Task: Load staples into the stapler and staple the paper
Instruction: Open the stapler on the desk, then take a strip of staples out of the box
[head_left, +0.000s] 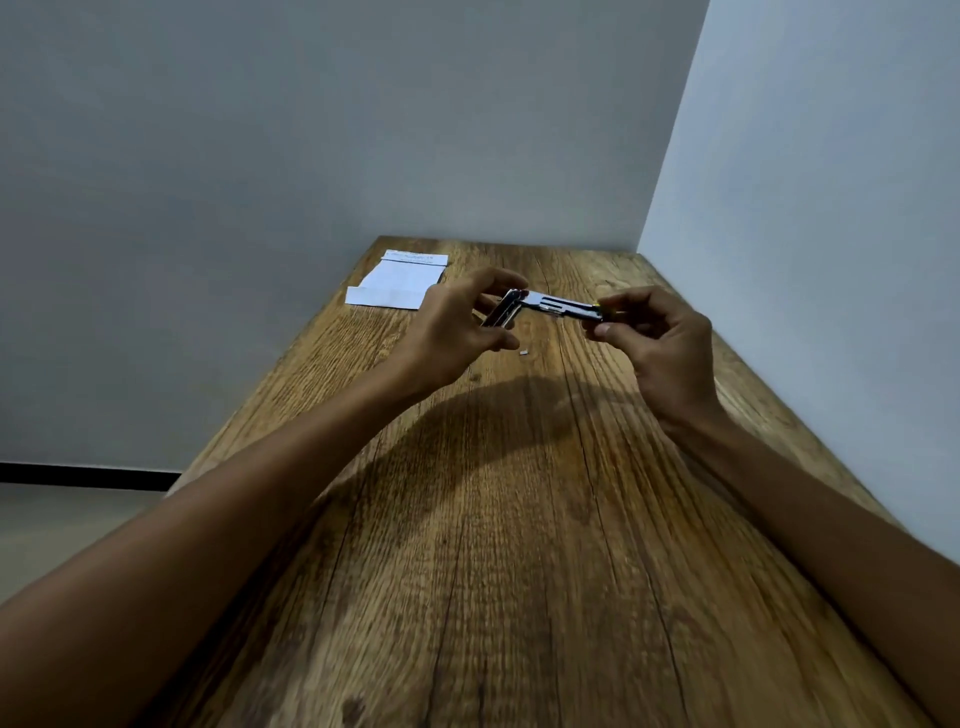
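**Holding the stapler open above the table, both hands on it**

Holding it up off the wood, both forearms reach forward from the bottom corners and meet about mid-table. The left hand (457, 325) is turned palm inward, fingers curled round the folded-back end of the stapler (540, 309); the thumb sits low, the index finger arches over the top. That end looks like two dark, shiny arms lying close together, tilted down toward the wrist.

The right hand (657, 345) comes in from the other side, wrist a bit lower than the knuckles. Its thumb and forefinger pinch the far tip of the metal channel, where there's a small yellow bit showing. The other fingers are loosely tucked behind.

So the stapler spans the gap between the two hands, swung open, silvery rail running roughly level from left grip to right pinch. Can't tell if there are staples sitting in the rail, too small and glary.

Just below the stapler, on the table (519, 519), lies a tiny pale scrap (523, 353), near the left thumb but not touching. The paper (397, 283) lies flat beyond the left hand, near the table's far left edge, apart from everything. Arm shadows fall across the wood underneath.
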